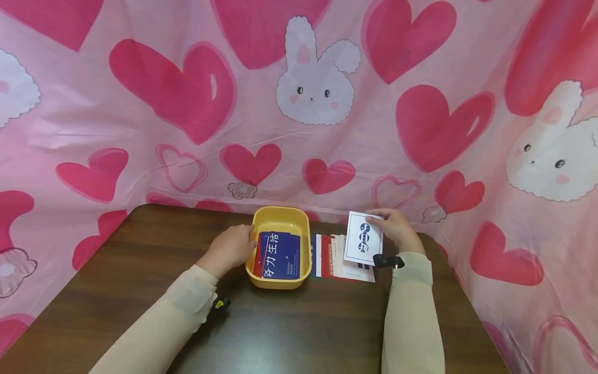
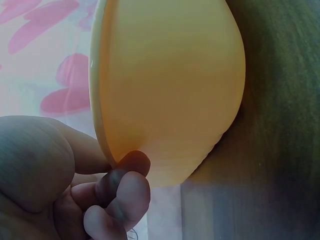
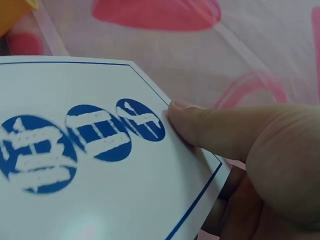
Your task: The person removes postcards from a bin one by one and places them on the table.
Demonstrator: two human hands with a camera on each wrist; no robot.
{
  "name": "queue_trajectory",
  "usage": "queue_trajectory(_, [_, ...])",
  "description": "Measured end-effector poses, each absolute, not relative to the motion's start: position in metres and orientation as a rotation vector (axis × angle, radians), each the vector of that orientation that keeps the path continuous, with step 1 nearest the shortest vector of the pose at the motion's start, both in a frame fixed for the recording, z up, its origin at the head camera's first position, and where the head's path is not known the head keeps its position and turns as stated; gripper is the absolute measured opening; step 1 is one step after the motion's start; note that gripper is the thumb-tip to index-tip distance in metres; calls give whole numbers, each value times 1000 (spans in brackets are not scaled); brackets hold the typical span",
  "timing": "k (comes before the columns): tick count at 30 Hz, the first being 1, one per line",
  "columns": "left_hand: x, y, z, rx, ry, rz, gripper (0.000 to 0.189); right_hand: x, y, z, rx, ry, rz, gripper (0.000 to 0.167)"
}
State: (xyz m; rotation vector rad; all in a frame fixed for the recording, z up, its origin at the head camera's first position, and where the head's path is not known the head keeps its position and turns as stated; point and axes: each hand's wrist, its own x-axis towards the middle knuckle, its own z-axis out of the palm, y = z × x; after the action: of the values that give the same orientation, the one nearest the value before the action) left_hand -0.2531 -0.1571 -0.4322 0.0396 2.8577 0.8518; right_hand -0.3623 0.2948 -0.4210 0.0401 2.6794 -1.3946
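Observation:
My left hand pinches the left rim of a yellow plastic basin; the left wrist view shows thumb and fingers on either side of the basin wall. Inside the basin lie a blue card with white characters and a red one partly under it. My right hand holds a white card with blue round characters, thumb on its printed face and fingers behind. In the right wrist view that card looks slightly bent. It is above a row of overlapping cards on the table, covering part of them.
The brown wooden table reaches back to a pink curtain printed with hearts and rabbits. The row of cards lies just right of the basin. A dark strap hangs at the right wrist.

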Motion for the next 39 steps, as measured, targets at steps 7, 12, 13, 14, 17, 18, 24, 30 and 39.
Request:
queue_trajectory(7, [-253, -156, -429, 47, 2855, 849, 67, -361, 320, -441, 62, 2635, -1292, 44])
queue_trajectory(12, [-254, -156, -430, 48, 2853, 843, 67, -360, 322, -452, 20, 2633, -1223, 43])
queue_trajectory(13, [-254, -156, -430, 40, 2850, 849, 68, -360, 321, -454, 13, 2624, -1228, 43])
queue_trajectory(14, [-254, -156, -430, 36, 2848, 853, 68, -362, 320, -456, -2, 2619, -1224, 44])
queue_trajectory(17, [-255, -157, -432, 39, 2853, 848, 68, -366, 318, -461, -9, 2627, -1193, 43])
queue_trajectory(18, [-256, -157, -432, 42, 2858, 843, 67, -367, 317, -463, -2, 2632, -1176, 42])
queue_trajectory(24, [-259, -157, -435, 71, 2889, 804, 66, -372, 314, -468, 24, 2697, -1016, 32])
queue_trajectory(30, [-259, -157, -435, 52, 2873, 824, 67, -369, 307, -467, 9, 2729, -948, 27])
queue_trajectory(39, [-260, -157, -434, 75, 2896, 794, 66, -371, 296, -467, 16, 2766, -891, 22])
